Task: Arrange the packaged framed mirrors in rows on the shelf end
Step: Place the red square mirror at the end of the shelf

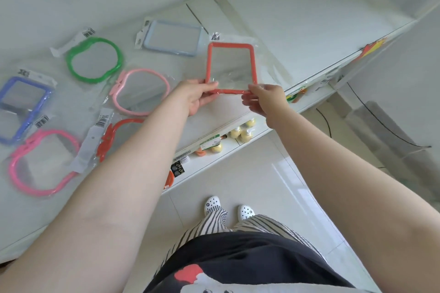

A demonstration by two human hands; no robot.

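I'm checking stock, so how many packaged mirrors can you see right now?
7: six lie on the shelf top: green, light blue, pale pink, purple, hot pink, red. One orange-red mirror is held in both hands.

Mirror frames: orange-red square [231, 66], green [94, 59], pale pink [140, 91], hot pink [44, 162]; striped trousers [214, 223].

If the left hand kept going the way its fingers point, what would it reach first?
The left hand points right along the near edge of the orange square mirror it grips; the right hand on that edge comes first, though depth is uncertain.
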